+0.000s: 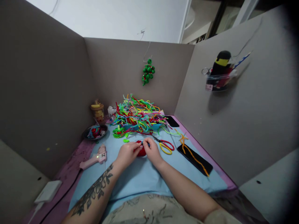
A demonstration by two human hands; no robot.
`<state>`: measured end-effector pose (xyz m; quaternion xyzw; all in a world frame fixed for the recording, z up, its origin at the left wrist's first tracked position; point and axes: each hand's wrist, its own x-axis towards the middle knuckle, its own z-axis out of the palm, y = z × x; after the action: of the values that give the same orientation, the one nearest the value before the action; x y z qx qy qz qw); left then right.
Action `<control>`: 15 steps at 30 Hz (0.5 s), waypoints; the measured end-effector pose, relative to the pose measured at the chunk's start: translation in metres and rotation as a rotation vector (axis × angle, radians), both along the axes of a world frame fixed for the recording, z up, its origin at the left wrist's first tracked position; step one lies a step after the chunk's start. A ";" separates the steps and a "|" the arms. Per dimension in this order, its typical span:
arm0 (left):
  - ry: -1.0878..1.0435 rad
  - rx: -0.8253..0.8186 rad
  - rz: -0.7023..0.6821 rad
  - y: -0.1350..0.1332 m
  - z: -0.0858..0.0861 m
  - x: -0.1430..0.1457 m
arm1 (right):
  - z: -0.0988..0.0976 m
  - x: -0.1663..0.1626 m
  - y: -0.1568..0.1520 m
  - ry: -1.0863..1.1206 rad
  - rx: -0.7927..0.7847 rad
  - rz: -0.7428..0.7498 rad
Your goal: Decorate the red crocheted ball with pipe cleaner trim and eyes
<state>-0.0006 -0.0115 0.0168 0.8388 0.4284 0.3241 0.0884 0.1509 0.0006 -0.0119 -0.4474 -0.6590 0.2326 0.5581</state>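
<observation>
My left hand (128,153) and my right hand (152,152) meet over the middle of the blue sheet, fingertips almost touching. Beneath and between them is a red, soft-looking piece (141,152), partly covered by the fingers. My left fingers are closed on its edge, near something small and whitish. My right thumb and fingers are pinched together by a small dark-blue bit, too small to name. Just right of my right hand lie scissors (166,147) with one red and one yellow handle. A green pipe-cleaner dragon head (119,132) and green leaf-like pieces (126,140) lie beyond my left hand.
A large heap of coloured pipe cleaners (140,113) fills the back. At left are a pink glue gun (99,157), its cable, and a dark bowl (102,133). At right, orange pipe cleaners (197,160) cross a black slab (192,158). Grey panels enclose three sides.
</observation>
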 end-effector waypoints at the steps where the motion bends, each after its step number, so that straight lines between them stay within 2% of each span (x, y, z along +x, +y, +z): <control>1: -0.019 -0.013 0.003 0.000 0.001 0.000 | 0.000 0.000 0.000 0.003 -0.009 0.006; 8: -0.336 -0.217 0.042 0.003 0.007 0.000 | 0.006 -0.001 -0.007 -0.044 0.050 0.063; 15: -0.548 -0.462 -0.057 0.008 0.004 0.001 | 0.008 -0.001 -0.010 -0.038 0.066 0.098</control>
<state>0.0001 -0.0035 0.0211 0.6904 0.4271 0.4288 0.3964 0.1502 -0.0095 -0.0036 -0.4006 -0.6978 0.2292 0.5477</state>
